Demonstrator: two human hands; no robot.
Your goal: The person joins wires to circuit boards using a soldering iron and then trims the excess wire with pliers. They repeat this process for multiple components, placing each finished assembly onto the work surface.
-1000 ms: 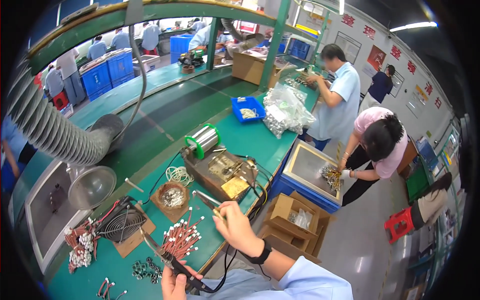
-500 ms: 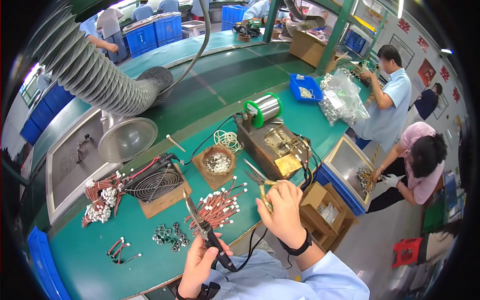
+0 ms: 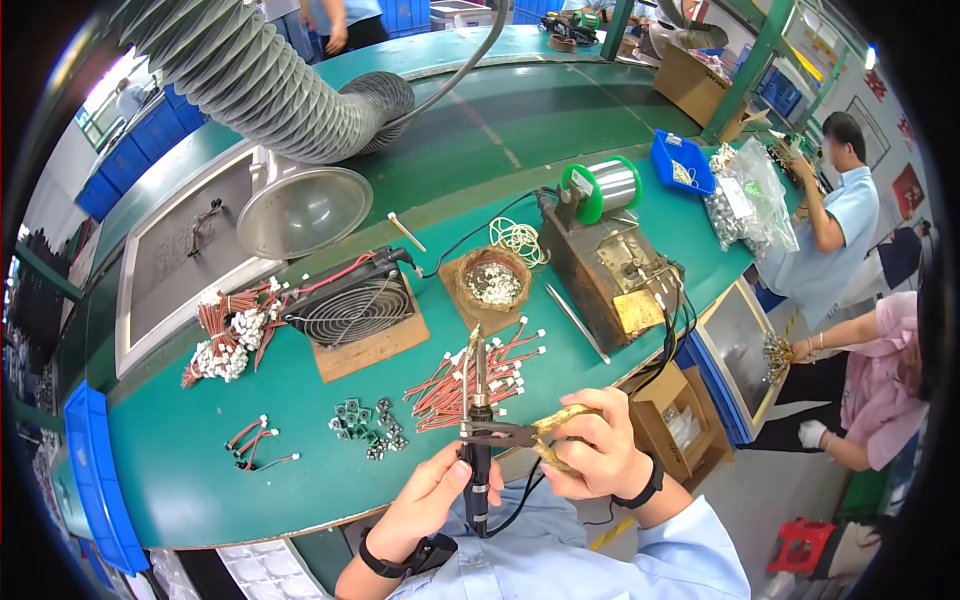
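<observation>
My left hand [image 3: 432, 495] is closed round the black handle of a soldering iron [image 3: 481, 400], whose tip points up and away from me. In my right hand [image 3: 608, 450] is a pair of pliers [image 3: 505, 433] with worn yellowish handles. Its dark jaws lie across the iron at the top of the handle; whether they grip it cannot be made out. Just beyond the iron lies a pile of red-brown wires with white connectors [image 3: 430, 400]. Small dark and green components [image 3: 355, 420] sit to the left of it, and a few wired pieces [image 3: 258, 445] farther left.
A soldering station [image 3: 610, 270] carries a solder spool [image 3: 615, 188]. Left of it are a metal rod [image 3: 578, 324], a round dish of scraps [image 3: 525, 278] and a fan [image 3: 360, 310]. An extractor hood [image 3: 305, 215] hangs above the bench. Two people work at the right.
The pliers have moved left, and their jaws now lie across the soldering iron. The iron has turned more upright. My view has shifted, so the bench sits farther right and higher.
</observation>
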